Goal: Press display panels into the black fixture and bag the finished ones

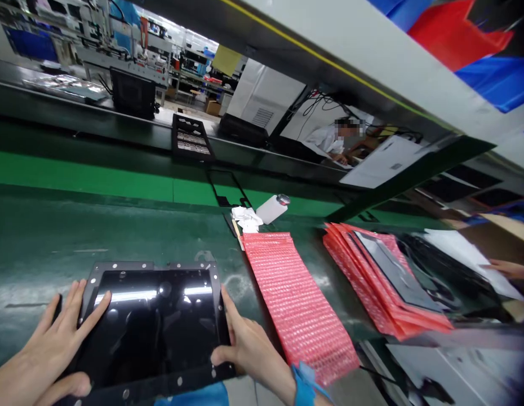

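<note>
Nearest the camera, the left hand (pixel 54 338) lies with its fingers (pixel 95 313) spread flat on the left edge of a black framed screen panel (pixel 154 327), which rests on the dark green desk (pixel 54 237), while the right hand (pixel 249 347) grips the panel's right edge, thumb on the glass. Just right of that hand a pink bubble-wrap sheet (pixel 298 307) lies on the desk, with crumpled white tissue (pixel 247 219) and a white bottle (pixel 272 208) beyond its far end. Farther right sits a stack of pink bubble-wrap bags (pixel 384 282), and another person's hand (pixel 507 269) shows at the right border.
</note>
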Action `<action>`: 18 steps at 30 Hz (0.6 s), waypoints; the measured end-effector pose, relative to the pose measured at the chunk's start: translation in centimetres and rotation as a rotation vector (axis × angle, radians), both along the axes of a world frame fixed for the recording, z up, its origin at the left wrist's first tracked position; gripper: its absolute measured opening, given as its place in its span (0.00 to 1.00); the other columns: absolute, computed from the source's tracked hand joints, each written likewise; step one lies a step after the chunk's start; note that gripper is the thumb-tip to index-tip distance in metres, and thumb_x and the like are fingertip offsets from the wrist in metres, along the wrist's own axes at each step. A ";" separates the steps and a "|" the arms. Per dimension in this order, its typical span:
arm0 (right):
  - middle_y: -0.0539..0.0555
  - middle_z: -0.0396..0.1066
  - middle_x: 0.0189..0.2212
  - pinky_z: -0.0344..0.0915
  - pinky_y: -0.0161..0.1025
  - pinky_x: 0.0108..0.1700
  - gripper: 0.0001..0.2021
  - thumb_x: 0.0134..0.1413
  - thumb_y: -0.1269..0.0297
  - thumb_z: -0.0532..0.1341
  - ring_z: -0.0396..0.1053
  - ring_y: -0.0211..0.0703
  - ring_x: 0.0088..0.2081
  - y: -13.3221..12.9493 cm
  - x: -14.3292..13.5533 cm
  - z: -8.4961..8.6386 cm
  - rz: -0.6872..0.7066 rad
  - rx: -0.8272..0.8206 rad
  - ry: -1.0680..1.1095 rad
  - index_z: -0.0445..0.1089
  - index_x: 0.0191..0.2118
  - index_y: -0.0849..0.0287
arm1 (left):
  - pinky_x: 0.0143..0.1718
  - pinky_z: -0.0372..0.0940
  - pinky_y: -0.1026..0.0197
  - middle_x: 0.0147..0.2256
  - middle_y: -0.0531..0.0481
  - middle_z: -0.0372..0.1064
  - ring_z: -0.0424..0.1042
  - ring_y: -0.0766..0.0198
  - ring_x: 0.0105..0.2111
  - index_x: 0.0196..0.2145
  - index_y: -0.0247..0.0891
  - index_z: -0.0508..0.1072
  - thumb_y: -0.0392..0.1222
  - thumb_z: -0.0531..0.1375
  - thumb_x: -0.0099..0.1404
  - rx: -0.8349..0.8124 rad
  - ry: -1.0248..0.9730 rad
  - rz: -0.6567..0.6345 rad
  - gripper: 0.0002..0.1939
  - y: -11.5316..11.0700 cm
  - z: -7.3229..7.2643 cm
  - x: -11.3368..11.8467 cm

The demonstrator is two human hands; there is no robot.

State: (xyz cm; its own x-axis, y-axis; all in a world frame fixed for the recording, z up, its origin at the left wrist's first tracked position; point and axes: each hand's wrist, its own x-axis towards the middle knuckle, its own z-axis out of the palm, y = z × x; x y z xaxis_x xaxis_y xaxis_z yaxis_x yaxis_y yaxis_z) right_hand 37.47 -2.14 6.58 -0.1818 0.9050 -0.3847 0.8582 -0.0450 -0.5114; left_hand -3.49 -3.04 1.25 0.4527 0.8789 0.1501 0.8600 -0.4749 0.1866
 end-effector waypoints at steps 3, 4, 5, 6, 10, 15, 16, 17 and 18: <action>0.44 0.63 0.26 0.62 0.36 0.31 0.48 0.52 0.54 0.68 0.68 0.44 0.30 -1.6 -0.3 -0.9 -0.071 0.121 0.068 0.42 0.71 0.59 | 0.61 0.48 0.28 0.71 0.38 0.28 0.37 0.31 0.68 0.71 0.43 0.40 0.53 0.57 0.63 -0.042 0.022 0.012 0.45 -0.2 0.6 0.5; 0.45 0.63 0.26 0.62 0.36 0.31 0.42 0.57 0.51 0.64 0.68 0.43 0.29 -2.1 -0.4 -1.3 -0.096 0.187 0.078 0.45 0.71 0.59 | 0.61 0.48 0.28 0.71 0.38 0.28 0.36 0.31 0.68 0.71 0.43 0.40 0.55 0.56 0.65 -0.049 0.012 0.021 0.44 -0.3 0.8 0.7; 0.46 0.62 0.26 0.62 0.36 0.31 0.37 0.62 0.49 0.59 0.67 0.43 0.29 -2.5 -0.5 -1.6 -0.121 0.256 0.083 0.48 0.70 0.60 | 0.61 0.48 0.28 0.71 0.39 0.28 0.36 0.31 0.68 0.71 0.43 0.40 0.57 0.54 0.66 -0.049 0.003 0.030 0.43 -0.5 0.9 0.8; 0.47 0.62 0.26 0.62 0.36 0.31 0.33 0.65 0.48 0.54 0.67 0.42 0.28 -2.8 -0.6 -2.0 -0.142 0.318 0.088 0.51 0.69 0.61 | 0.62 0.47 0.29 0.71 0.39 0.28 0.36 0.32 0.68 0.71 0.44 0.40 0.59 0.54 0.67 -0.044 -0.003 0.038 0.43 -0.6 1.0 0.9; 0.47 0.62 0.25 0.62 0.35 0.30 0.29 0.68 0.48 0.48 0.66 0.40 0.27 -3.1 -0.8 -3.1 -0.141 0.432 0.109 0.57 0.66 0.60 | 0.63 0.45 0.30 0.71 0.41 0.28 0.36 0.36 0.69 0.71 0.46 0.39 0.59 0.53 0.69 -0.029 0.007 0.030 0.41 -1.2 0.8 0.4; 0.47 0.62 0.25 0.62 0.35 0.29 0.30 0.68 0.47 0.47 0.67 0.41 0.26 -2.8 -0.7 -3.4 -0.116 0.468 0.091 0.57 0.66 0.62 | 0.62 0.50 0.32 0.71 0.44 0.29 0.35 0.38 0.69 0.71 0.50 0.38 0.56 0.56 0.69 -0.137 0.032 -0.041 0.41 -1.0 1.7 -1.7; 0.47 0.62 0.25 0.63 0.36 0.29 0.30 0.68 0.46 0.46 0.67 0.41 0.25 -2.7 -0.7 -3.5 -0.112 0.477 0.087 0.57 0.66 0.62 | 0.62 0.52 0.33 0.71 0.45 0.29 0.35 0.39 0.69 0.70 0.51 0.39 0.56 0.56 0.69 -0.170 0.045 -0.057 0.41 -0.8 2.3 -2.0; 0.47 0.63 0.25 0.63 0.36 0.29 0.31 0.68 0.46 0.46 0.67 0.41 0.25 -2.7 -0.7 -3.6 -0.109 0.486 0.082 0.57 0.66 0.63 | 0.62 0.52 0.34 0.71 0.45 0.29 0.34 0.40 0.69 0.70 0.51 0.39 0.55 0.56 0.69 -0.200 0.059 -0.071 0.40 -0.7 3.0 -2.0; 0.47 0.63 0.24 0.63 0.37 0.28 0.31 0.68 0.45 0.46 0.68 0.42 0.25 -2.7 -0.7 -3.6 -0.106 0.496 0.077 0.57 0.66 0.63 | 0.62 0.52 0.34 0.70 0.44 0.28 0.34 0.41 0.69 0.70 0.52 0.38 0.54 0.56 0.70 -0.224 0.070 -0.078 0.39 -0.7 3.7 -2.0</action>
